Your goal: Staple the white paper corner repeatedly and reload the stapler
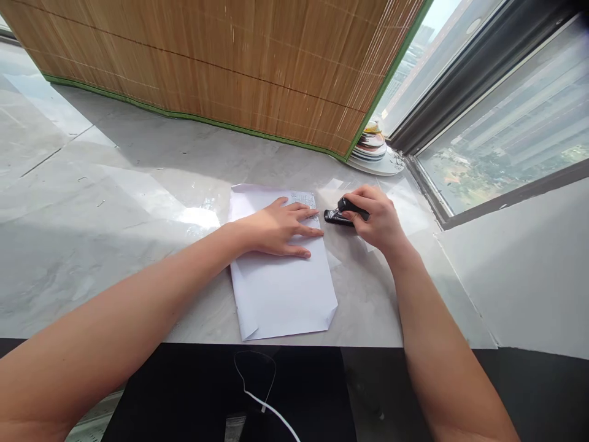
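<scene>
One left hand rests, fingers spread, on folded white paper atop the grey marbled desk; the right hand has fingers clasping a black stapler just beside it. Straying leftward, the stapler could pinch the left fingertips.

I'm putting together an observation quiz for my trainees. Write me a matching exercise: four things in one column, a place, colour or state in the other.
1. Stapler
2. White paper
3. Blind
4. Dishes

A. Brown with green edging
B. Stacked on one another
C. Gripped in the right hand
D. Under the left hand

Pairs: 1-C, 2-D, 3-A, 4-B
</scene>
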Tool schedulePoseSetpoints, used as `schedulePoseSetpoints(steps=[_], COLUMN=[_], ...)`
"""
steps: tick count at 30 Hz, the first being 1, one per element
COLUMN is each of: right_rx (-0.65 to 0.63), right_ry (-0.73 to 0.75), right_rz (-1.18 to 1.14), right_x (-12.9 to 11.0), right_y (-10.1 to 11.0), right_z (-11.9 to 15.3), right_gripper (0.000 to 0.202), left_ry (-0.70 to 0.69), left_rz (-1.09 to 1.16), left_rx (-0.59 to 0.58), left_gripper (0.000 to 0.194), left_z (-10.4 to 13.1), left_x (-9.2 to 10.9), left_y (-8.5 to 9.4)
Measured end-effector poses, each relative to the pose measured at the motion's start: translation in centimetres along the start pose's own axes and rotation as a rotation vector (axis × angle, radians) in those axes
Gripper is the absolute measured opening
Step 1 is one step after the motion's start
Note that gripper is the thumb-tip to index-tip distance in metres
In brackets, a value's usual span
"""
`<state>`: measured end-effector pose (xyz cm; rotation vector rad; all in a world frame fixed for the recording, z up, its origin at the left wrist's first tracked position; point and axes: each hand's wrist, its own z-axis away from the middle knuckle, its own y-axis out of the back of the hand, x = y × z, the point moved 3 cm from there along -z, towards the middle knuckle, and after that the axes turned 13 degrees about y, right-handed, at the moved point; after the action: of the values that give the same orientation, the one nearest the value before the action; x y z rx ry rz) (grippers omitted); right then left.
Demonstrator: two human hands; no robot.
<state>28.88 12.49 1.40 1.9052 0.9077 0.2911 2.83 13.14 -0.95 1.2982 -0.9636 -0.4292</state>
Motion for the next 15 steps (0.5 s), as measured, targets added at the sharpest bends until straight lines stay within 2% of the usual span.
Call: schedulePoseSetpoints(steps=[5, 8, 10, 12, 15], right_rx=[0.082, 0.059, 0.008, -0.023, 0.045], right_ry=[-0.070, -0.086, -0.101, -0.145, -0.201], right_rz=[0.002, -0.049, -0.086, -0.105, -0.102], right_x=[1.3, 1.9, 2.4, 2.9, 3.0], right_y=[0.1, 0.0, -0.2, -0.5, -0.7], right_z=[0.1, 0.4, 0.7, 1.0, 0.7], right_gripper=[0.023, 0.034, 0.044, 0.049, 0.042], left_ry=[-0.020, -0.037, 0.003, 0.074, 0.144], left_rz=[0.055, 0.084, 0.092, 0.092, 0.097], left_rx=[0.039, 0.107, 0.163, 0.205, 0.198], left_gripper=[0.054, 0.045, 0.032, 0.027, 0.028], left_z=[-0.1, 0.0, 0.2, 0.5, 1.0], left_x=[0.0, -0.4, -1.3, -2.7, -4.4], left_y=[0.0, 0.6, 1.4, 2.4, 3.2])
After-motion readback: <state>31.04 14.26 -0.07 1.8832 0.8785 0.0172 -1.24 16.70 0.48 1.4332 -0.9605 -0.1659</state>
